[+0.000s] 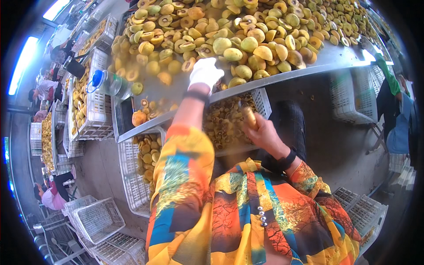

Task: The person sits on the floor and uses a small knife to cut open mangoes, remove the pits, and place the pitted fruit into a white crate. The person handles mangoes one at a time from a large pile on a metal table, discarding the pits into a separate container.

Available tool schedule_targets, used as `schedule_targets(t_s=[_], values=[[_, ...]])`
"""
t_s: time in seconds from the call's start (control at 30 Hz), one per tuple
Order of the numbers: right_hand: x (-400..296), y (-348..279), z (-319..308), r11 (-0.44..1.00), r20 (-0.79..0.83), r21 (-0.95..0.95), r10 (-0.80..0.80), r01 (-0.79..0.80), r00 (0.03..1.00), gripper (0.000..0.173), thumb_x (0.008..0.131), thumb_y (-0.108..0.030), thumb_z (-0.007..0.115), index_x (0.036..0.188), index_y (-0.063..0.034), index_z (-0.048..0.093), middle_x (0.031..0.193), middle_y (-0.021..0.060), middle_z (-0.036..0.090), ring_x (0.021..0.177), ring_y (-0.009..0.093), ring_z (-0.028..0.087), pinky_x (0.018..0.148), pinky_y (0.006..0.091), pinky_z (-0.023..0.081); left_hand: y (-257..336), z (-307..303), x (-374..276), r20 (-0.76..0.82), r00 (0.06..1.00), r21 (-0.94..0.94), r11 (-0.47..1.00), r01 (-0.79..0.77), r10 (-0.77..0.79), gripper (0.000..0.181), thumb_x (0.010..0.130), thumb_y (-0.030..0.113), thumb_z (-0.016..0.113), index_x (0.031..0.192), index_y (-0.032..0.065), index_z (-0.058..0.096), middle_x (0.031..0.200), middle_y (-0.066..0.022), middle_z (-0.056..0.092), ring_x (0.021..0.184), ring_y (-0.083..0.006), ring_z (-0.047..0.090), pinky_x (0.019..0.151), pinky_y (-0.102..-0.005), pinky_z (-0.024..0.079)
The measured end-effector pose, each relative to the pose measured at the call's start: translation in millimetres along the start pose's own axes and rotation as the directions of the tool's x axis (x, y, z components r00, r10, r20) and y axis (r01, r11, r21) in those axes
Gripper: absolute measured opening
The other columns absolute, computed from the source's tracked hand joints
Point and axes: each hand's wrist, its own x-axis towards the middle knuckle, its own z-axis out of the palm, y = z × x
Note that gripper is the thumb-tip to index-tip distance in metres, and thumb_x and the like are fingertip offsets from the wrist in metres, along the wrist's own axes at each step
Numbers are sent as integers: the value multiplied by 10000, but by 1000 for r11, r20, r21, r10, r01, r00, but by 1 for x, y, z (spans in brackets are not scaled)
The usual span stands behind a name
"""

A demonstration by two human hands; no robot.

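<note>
My left hand [206, 74], in a white glove, reaches over the near edge of a metal table [281, 77] to the heap of halved yellow-green fruit [232, 43]. Its fingers are curled beside the fruit, and whether they hold a piece is hidden. My bare right hand [265, 134] is closed around the yellowish handle of a small tool [249, 116], whose tip is blurred. That hand is in front of the table edge, above a white plastic crate [263, 101] of cut fruit pieces.
Another crate [127, 179] of fruit halves stands below the table at left. A plastic bottle with a blue cap [111, 84] lies near the table's left corner. Stacked crates [99, 218] are at lower left, others [361, 212] at lower right. Several people work farther off.
</note>
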Motion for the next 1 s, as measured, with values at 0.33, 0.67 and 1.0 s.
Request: schedule_targets(t_s=[0.33, 0.67, 1.0], values=[[31, -27, 41, 534, 153, 833, 35, -147, 988, 233, 942, -247, 522, 1068, -59, 467, 634, -8, 492, 403, 56, 392, 345, 229, 307, 22, -17, -165, -210, 971, -661, 715, -227, 114, 661, 803, 147, 666, 1373, 16, 360, 1290, -128, 511, 1168, -216, 505, 1014, -313, 373], [8, -24, 63, 970, -29, 25, -240, 241, 970, 366, 943, -353, 488, 955, 11, 455, 596, 181, 559, 526, 350, 576, 469, 400, 445, -4, 49, -158, 3, 802, -989, -119, -85, -598, 568, 943, 524, 384, 1077, 15, 597, 905, -87, 622, 774, -176, 595, 712, -282, 497], [-14, -45, 60, 964, 138, -158, -195, 216, 971, 324, 950, -286, 441, 869, 26, 411, 623, 269, 564, 624, 451, 572, 554, 510, 450, 20, 26, -170, -139, 770, -989, 56, -134, -623, 558, 941, 512, 410, 1032, 3, 623, 823, -92, 635, 659, -133, 567, 601, -237, 477]])
